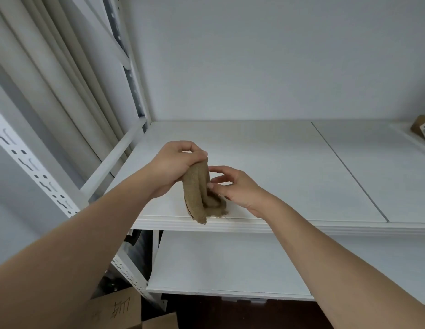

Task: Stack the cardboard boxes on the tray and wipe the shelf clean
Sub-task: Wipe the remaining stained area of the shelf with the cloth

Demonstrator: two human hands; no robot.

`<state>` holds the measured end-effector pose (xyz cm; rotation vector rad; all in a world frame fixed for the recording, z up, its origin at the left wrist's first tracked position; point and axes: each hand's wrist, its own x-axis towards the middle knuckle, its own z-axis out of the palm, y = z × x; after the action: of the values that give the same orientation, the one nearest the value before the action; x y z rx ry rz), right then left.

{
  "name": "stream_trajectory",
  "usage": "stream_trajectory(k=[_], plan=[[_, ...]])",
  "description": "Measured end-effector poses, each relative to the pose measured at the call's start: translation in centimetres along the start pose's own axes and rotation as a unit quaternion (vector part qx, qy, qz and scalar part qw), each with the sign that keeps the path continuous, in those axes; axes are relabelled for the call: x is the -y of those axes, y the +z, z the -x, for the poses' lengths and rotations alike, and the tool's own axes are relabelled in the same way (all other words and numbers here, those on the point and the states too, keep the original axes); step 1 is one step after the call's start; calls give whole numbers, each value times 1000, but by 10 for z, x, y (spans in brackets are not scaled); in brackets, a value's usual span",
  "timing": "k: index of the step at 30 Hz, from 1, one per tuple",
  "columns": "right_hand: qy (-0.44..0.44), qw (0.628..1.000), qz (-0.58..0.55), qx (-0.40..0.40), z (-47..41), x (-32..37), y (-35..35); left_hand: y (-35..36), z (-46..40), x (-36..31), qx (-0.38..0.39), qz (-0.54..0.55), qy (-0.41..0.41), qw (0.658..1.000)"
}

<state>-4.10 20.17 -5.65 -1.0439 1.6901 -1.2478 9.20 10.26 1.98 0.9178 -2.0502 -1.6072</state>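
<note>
Both hands (176,166) (237,186) hold cloth (199,193) at shelf (278,167) front edge.

Bare shelf (266,162) rightward up to tray (401,135) holding box (421,129)

My head camera looks forward and down, close over the shelf (266,167), both my forearms reaching in from below.

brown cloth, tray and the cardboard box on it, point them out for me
brown cloth (197,186): head view, its hanging folded middle
tray (404,134): head view, white rim at the shelf's far right
cardboard box (421,129): head view, labelled brown side
</note>
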Motion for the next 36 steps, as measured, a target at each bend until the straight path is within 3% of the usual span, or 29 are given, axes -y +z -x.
stream_trajectory(k=[7,12,15,19,22,25,28,31,33,36], plan=[[11,992,115,-53,-6,-6,-27,-15,-5,2,9,-68,-3,998],[16,970,212,-115,-13,7,-62,-21,-12,7,28,-252,-37,967],[-34,971,153,-178,-18,18,-76,-17,-24,1,-65,-316,37,946],[-178,916,241,-268,-15,23,-94,-9,-37,-8,-199,-294,162,921],[-144,918,294,-224,-7,7,-104,-6,-41,9,-150,-328,133,923],[-17,924,367,-108,4,-18,-106,-3,-43,40,-3,-386,46,921],[108,931,348,3,15,-27,-105,2,-44,59,135,-434,-51,889],[191,915,342,93,22,-13,-108,3,-46,57,220,-450,-131,856],[177,909,367,85,19,-8,-109,6,-50,54,191,-431,-90,877],[34,931,359,-50,3,-21,-93,26,-56,59,70,-409,24,909]])
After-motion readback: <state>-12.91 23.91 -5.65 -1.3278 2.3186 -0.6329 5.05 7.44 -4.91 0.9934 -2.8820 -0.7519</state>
